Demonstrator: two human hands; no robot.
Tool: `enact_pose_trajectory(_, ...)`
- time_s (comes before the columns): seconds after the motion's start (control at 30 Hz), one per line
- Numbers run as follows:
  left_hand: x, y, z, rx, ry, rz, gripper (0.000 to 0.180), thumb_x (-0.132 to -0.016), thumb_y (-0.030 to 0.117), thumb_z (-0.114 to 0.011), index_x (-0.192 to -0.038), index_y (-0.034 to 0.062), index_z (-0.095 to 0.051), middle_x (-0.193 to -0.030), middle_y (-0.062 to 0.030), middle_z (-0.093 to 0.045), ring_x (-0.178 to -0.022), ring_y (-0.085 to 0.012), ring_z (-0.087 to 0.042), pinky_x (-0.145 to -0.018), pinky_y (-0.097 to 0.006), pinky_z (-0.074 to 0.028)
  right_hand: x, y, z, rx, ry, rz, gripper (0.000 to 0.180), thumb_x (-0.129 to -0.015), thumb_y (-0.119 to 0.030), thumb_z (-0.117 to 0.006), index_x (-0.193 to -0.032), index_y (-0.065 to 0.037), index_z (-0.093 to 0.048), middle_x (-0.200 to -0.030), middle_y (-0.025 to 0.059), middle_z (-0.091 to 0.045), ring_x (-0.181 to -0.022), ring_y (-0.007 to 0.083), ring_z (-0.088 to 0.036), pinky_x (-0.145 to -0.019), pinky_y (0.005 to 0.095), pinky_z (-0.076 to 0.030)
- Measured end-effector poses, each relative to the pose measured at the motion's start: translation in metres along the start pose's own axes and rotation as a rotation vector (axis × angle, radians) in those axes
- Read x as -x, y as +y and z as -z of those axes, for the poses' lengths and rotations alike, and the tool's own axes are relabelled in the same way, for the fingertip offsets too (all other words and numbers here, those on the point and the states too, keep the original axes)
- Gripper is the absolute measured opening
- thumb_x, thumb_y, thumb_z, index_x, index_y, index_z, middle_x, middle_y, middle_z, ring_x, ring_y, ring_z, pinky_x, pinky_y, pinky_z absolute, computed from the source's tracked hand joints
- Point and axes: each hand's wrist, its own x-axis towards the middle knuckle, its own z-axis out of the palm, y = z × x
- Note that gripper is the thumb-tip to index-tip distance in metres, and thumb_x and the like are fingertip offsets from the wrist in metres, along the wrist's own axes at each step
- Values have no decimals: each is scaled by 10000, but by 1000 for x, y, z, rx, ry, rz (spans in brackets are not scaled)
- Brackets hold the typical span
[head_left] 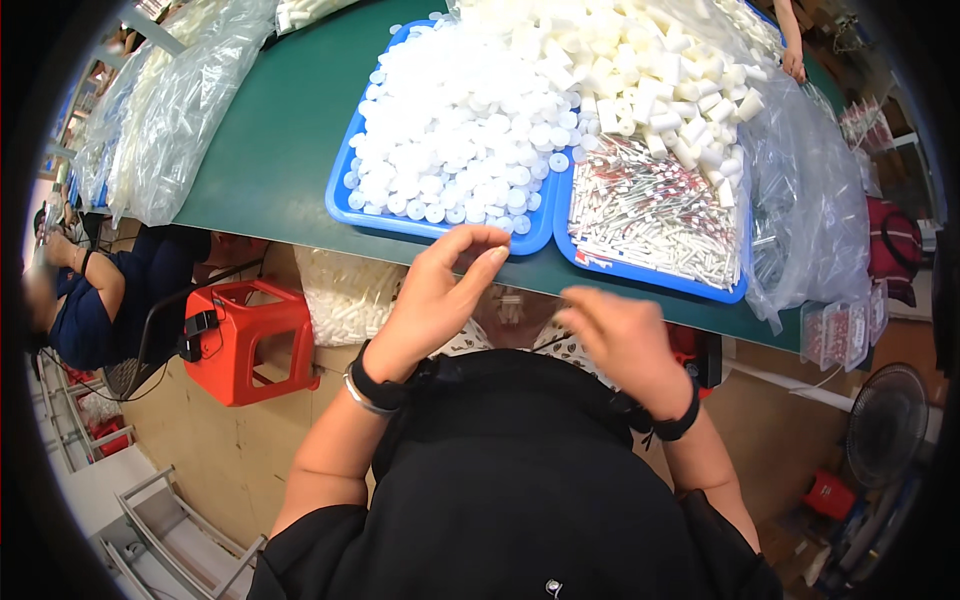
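**Both hands raised at the table edge, parts trays within reach**

Right at the near edge of the green table (270,150), the left hand (440,290) is lifted with fingers curled and the thumb meeting the fingertips in a narrow pinch; whether a small part sits inside that pinch cannot be told. The right hand (625,340) is blurred and hangs just below the table edge, fingers loosely bent; its grip cannot be told either.

Just beyond the left hand sits a blue tray (345,200) heaped with round white caps (460,130), its front rim almost touching the fingertips, probably so that one cap can be picked without stretching. Beside it, touching on the right, a second blue tray (650,278) holds thin white-and-red tubes (650,210) in front and chunky white cylinders (660,80) piled behind, so the three kinds of parts stay sorted yet close.

Clear plastic bags (170,110) of more white parts lie on the far left, well apart. A red plastic stool (250,340) stands under the table, and another person in dark blue (100,300) sits at the left.
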Motion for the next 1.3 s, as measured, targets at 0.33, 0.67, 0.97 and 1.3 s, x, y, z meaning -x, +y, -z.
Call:
enact_pose_trajectory(0.33,-50,-10,-27,-768,201,-536,283,-796,15,-683,-1077,33,-657,-1076,-80,-646,-918,-300,-535,-820,-370,-475,-78,39,23,582,189,97,185,-758,47,-573,-920,-38,-600,-981,111,-587,-833,271,-658,-641,367,-541)
enact_pose_trajectory(0.67,-65,-11,-28,-918,250,-444,111,-792,98,-715,-898,70,-698,-896,-63,-642,-873,-280,-589,-736,-389,-510,-59,37,32,251,428,134,169,-885,1,-626,-1048,-40,-619,-992,141,-678,-766,305,-690,-648,367,-555)
enact_pose_trajectory(0.97,-68,-9,-17,-624,267,-355,110,-808,125,-734,-895,65,-702,-854,-89,-661,-804,-274,-626,-698,-368,-507,-44,45,38,34,534,-56,141,-872,-50,-699,-1010,-22,-696,-882,127,-726,-725,219,-714,-621,304,-538)
enact_pose_trajectory(1.3,-75,-10,-20,-743,333,-426,148,-830,95,-702,-976,82,-685,-952,-78,-641,-813,-288,-635,-693,-370,-511,-36,25,40,10,444,-118,135,-842,-85,-742,-957,-25,-707,-840,97,-719,-569,146,-601,-521,267,-456)
